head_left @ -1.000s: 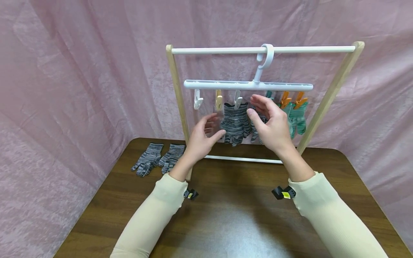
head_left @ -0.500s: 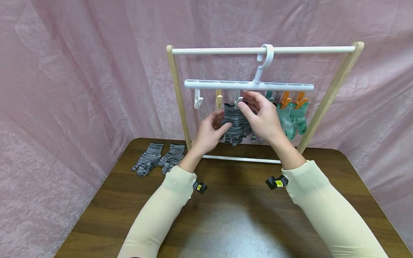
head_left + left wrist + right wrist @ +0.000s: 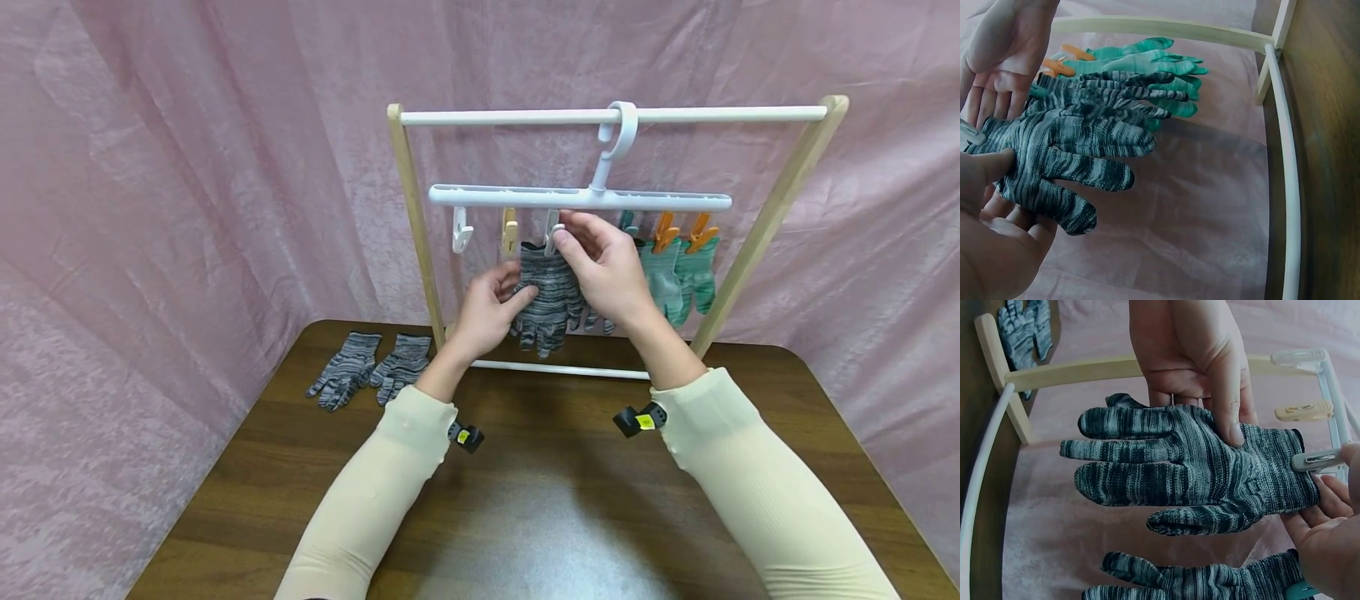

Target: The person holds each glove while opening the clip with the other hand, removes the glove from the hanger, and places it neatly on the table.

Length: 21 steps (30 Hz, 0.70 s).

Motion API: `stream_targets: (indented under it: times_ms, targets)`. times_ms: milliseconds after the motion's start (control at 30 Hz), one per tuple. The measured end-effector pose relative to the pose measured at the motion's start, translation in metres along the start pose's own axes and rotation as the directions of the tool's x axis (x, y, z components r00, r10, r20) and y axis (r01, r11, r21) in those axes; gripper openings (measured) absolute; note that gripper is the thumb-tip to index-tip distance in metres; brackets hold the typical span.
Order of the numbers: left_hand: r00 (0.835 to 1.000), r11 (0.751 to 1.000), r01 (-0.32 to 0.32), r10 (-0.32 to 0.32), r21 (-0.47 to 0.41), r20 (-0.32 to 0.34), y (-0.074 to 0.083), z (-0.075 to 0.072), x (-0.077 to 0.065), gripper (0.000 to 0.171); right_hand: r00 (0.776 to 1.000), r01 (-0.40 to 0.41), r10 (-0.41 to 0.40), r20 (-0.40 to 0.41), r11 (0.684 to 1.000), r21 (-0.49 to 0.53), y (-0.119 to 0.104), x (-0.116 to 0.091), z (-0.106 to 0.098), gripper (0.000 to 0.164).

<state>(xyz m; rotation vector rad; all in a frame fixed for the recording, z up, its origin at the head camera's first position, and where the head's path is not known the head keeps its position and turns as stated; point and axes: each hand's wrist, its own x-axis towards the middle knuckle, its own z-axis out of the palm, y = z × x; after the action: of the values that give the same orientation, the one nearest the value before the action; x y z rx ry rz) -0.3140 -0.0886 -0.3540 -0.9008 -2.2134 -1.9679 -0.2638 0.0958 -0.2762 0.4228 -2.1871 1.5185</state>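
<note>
Having moved inward mid-frame, left grip [image 3: 486, 310] pinches the striped glove [image 3: 551, 307], likely steadying it, while right grip [image 3: 611, 273] pinches its gray clip [image 3: 1313, 461].

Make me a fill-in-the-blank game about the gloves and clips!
1. The clips on the green gloves are coloured ____.
2. The number of gloves on the table is ____.
3. The ____ hand holds the grey clip on a striped glove.
4. The left hand touches that glove's front with its ____.
Missing words: orange; two; right; thumb.
</note>
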Motion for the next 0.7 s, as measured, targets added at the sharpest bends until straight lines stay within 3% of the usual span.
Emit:
stream_targets:
  times_ms: [467, 700]
  targets:
    - [1.0, 0.999, 0.01, -0.009, -0.038, 0.029, 0.003, 0.002, -0.007, 0.038, 0.999, -0.026, 0.027, -0.033, 0.999, 0.039, 0.0, 0.0, 0.002, 0.038]
    - [0.999, 0.999, 0.038, -0.038, -0.013, 0.025, 0.001, 0.0, -0.011, 0.044, 0.997, -0.005, 0.011, -0.073, 0.997, 0.08, 0.001, -0.001, 0.003, 0.034]
